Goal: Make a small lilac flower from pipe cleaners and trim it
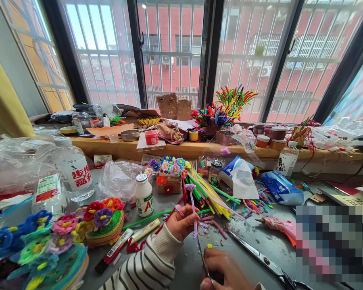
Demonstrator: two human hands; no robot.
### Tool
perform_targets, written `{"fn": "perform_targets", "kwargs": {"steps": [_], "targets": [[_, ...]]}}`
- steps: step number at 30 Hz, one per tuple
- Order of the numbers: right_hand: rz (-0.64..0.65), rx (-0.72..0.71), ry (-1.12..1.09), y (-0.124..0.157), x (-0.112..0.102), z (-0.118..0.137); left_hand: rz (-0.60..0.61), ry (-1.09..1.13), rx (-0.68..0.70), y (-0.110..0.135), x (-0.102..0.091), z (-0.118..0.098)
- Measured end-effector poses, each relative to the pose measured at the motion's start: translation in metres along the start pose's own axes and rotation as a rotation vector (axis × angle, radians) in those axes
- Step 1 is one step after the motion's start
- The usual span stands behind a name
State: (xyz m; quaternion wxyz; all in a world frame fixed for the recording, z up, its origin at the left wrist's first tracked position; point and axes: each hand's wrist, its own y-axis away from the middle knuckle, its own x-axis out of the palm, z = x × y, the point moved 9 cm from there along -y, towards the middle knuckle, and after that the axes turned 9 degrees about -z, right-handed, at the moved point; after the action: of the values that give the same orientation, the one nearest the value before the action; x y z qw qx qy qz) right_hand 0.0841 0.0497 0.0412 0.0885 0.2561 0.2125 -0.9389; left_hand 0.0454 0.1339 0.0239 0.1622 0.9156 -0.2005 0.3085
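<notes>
Lilac chenille stem (192,205) upright above the tabletop (245,223), pinched in left hand (183,223); right hand (225,268) wrapped around slim metal tool (203,257), probably scissors, near the stem's lower end. Advisable: keep stem taut and steady, fingertips clear of metal. Counted outward: large scissors (268,262), one pair; loose chenille bundle (207,192), one, strands not countable; capped sticks, two (113,250) (145,230); white AD bottle (143,195), one; pink glue gun (278,227), one.

Basket (177,183) behind held pipe cleaner (195,230) — bottle (143,196) left, glue gun (278,226) right.
</notes>
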Motion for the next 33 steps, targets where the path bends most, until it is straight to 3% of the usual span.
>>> {"fn": "perform_targets", "kwargs": {"steps": [21, 33], "targets": [[-0.129, -0.003, 0.127, -0.001, -0.007, -0.012, -0.046, 0.021, 0.022, -0.003, -0.006, -0.001], [-0.118, 0.032, 0.085, 0.0, -0.006, -0.012, -0.074, 0.071, 0.034, 0.0, -0.009, -0.009]]}}
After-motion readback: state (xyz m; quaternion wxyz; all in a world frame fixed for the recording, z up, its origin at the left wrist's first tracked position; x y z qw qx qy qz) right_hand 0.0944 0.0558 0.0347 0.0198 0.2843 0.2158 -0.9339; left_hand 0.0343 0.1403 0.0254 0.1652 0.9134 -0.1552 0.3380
